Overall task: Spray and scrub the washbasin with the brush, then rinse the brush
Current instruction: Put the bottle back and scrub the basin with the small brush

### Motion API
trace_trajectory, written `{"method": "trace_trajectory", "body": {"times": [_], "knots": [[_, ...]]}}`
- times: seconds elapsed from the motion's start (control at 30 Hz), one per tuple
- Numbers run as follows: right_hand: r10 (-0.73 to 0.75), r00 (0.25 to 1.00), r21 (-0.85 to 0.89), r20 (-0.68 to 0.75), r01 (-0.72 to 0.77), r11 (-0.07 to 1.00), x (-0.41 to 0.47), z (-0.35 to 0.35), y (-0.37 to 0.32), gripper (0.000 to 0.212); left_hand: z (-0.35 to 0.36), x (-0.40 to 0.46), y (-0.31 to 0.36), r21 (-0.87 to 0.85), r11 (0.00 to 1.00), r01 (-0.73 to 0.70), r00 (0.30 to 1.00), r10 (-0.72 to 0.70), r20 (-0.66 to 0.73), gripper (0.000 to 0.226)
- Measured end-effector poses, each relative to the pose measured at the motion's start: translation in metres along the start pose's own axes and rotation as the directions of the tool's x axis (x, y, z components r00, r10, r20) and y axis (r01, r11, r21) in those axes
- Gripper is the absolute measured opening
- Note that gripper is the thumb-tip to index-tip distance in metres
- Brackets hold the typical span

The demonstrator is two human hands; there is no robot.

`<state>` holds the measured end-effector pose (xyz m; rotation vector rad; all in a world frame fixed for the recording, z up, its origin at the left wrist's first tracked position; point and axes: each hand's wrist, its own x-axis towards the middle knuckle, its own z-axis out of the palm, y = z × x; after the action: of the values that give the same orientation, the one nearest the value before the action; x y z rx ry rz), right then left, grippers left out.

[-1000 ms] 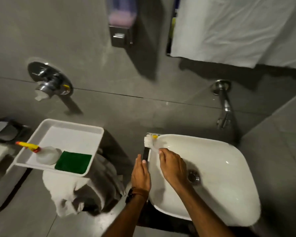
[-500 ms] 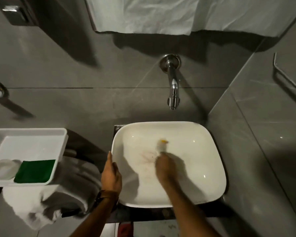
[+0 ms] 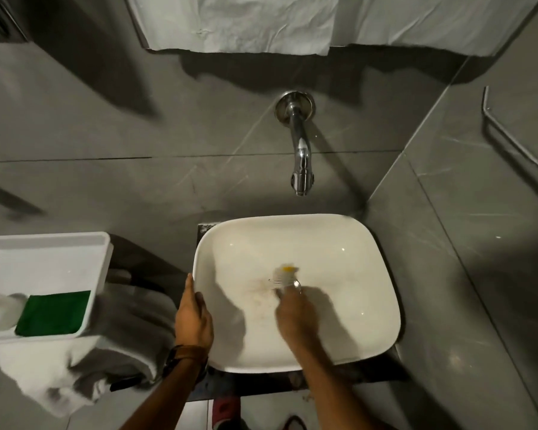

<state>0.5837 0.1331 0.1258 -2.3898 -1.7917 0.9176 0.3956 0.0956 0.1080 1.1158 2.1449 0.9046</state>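
**Brush head down in the basin, left hand on the rim**

Nearest me, at 6 o'clock, I see my two forearms rising into frame. My left hand (image 3: 194,318), with a dark band at the wrist, lies flat against the washbasin's (image 3: 348,237) left rim, fingers pressed together and pointing toward 12 o'clock. My right hand (image 3: 295,315) sits inside the bowl, closed around the handle of the brush (image 3: 284,275); the hand is blurred, so I cannot tell how the fingers lie on it. The brush head, pale bristles with a yellow spot at its far end, is at the middle of the basin floor, just beyond my knuckles, blurred as well. A faint brownish smear marks the white surface just left of the bristles.

At 9 o'clock a white tray (image 3: 94,274) rests on a heap of white and grey towels (image 3: 75,367). A green scouring pad (image 3: 53,313) lies flat in the tray's near right corner, and a white rounded thing beside it is cut off by the frame edge.

Beyond the basin at 12 o'clock, a chrome wall spout (image 3: 300,150) juts from the grey tiled wall, its outlet above the back rim. Higher still hangs a white crumpled cloth (image 3: 239,23). At 2 o'clock a metal rail (image 3: 510,141) runs along the side wall.
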Motion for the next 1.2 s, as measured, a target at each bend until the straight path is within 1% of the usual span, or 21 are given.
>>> {"method": "trace_trajectory", "body": {"times": [0.1,0.13,0.17,0.23,0.3,0.37,0.43,0.47,0.57,0.63,0.67,0.73,0.77,0.83,0.9,0.97,1.03,1.07,1.13,1.17,1.2], "knots": [[-0.234,0.961,-0.024,0.144,0.24,0.971,-0.033,0.035,-0.06,0.031,0.0,-0.001,0.001,-0.007,1.0,-0.015,1.0,0.015,0.01,0.054],[-0.287,0.944,-0.039,0.166,0.297,0.954,-0.039,0.037,-0.066,0.031,0.0,-0.002,0.0,0.002,1.0,-0.021,1.0,0.021,0.008,0.054],[-0.299,0.938,-0.075,0.176,0.315,0.946,-0.039,0.034,-0.064,0.03,0.0,-0.002,0.0,0.011,1.0,-0.021,1.0,0.021,0.004,0.054],[-0.217,0.964,-0.181,0.152,0.243,0.953,-0.03,0.016,-0.034,0.03,0.0,-0.001,0.001,0.015,1.0,-0.004,1.0,0.004,0.002,0.053],[-0.065,0.996,-0.226,0.061,0.077,0.971,-0.017,-0.007,0.011,0.032,0.0,-0.002,0.003,0.011,1.0,0.024,1.0,-0.024,0.006,0.053],[0.034,0.999,-0.259,-0.023,-0.039,0.965,-0.016,-0.025,0.046,0.03,0.0,-0.002,0.004,0.009,0.999,0.04,0.999,-0.04,0.007,0.053],[0.068,0.997,-0.276,-0.037,-0.076,0.958,-0.027,-0.035,0.064,0.027,-0.001,-0.002,0.006,0.002,0.999,0.036,0.999,-0.036,0.012,0.054],[0.069,0.998,-0.289,-0.011,-0.069,0.955,-0.035,-0.035,0.067,0.026,-0.001,-0.002,0.006,-0.003,0.999,0.034,0.999,-0.034,0.016,0.054],[-0.005,0.989,-0.252,0.149,0.043,0.967,-0.062,-0.02,0.046,0.027,-0.001,-0.002,0.007,0.0,0.999,0.033,0.999,-0.033,0.017,0.054],[-0.135,0.951,-0.166,0.277,0.186,0.969,-0.078,-0.004,0.006,0.029,-0.001,-0.002,0.006,0.017,1.0,0.024,1.0,-0.024,0.013,0.053],[-0.205,0.927,-0.127,0.315,0.255,0.958,-0.082,0.001,-0.016,0.028,0.0,-0.003,0.006,0.024,1.0,0.016,1.0,-0.016,0.012,0.053],[-0.313,0.904,-0.108,0.291,0.356,0.928,-0.075,0.004,-0.043,0.026,0.0,-0.003,0.004,0.032,1.0,0.0,1.0,0.0,0.005,0.054],[-0.326,0.908,-0.137,0.262,0.37,0.919,-0.066,0.002,-0.044,0.026,0.001,-0.003,0.003,0.029,1.0,-0.004,1.0,0.004,0.005,0.053],[-0.275,0.935,-0.259,0.225,0.329,0.908,-0.047,-0.012,-0.019,0.029,0.001,-0.002,0.002,0.013,1.0,-0.008,1.0,0.008,0.009,0.053],[-0.149,0.976,-0.366,0.159,0.199,0.909,-0.031,-0.033,0.031,0.03,0.001,-0.001,0.001,0.009,1.0,-0.014,1.0,0.014,0.007,0.053],[-0.035,0.999,-0.492,-0.006,0.027,0.87,-0.022,-0.059,0.083,0.028,0.0,-0.001,0.001,0.005,1.0,0.004,1.0,-0.005,0.009,0.053],[0.02,0.992,-0.515,-0.126,-0.083,0.853,-0.021,-0.068,0.11,0.029,-0.002,-0.002,0.004,0.003,1.0,0.02,1.0,-0.02,0.019,0.053],[0.019,0.993,-0.5,-0.119,-0.076,0.863,-0.023,-0.065,0.108,0.029,-0.002,-0.002,0.005,0.004,1.0,0.022,1.0,-0.022,0.022,0.053],[-0.013,1.0,-0.379,0.02,0.02,0.925,-0.037,-0.044,0.081,0.027,-0.004,-0.003,0.008,0.016,1.0,0.012,1.0,-0.012,0.017,0.053],[-0.04,0.991,-0.275,0.13,0.075,0.959,-0.046,-0.03,0.059,0.028,-0.004,-0.003,0.008,0.026,1.0,0.008,1.0,-0.008,0.012,0.052],[-0.08,0.963,-0.162,0.257,0.125,0.979,-0.055,-0.016,0.035,0.031,-0.004,-0.003,0.008,0.036,0.999,0.006,1.0,-0.006,0.009,0.053]]}}
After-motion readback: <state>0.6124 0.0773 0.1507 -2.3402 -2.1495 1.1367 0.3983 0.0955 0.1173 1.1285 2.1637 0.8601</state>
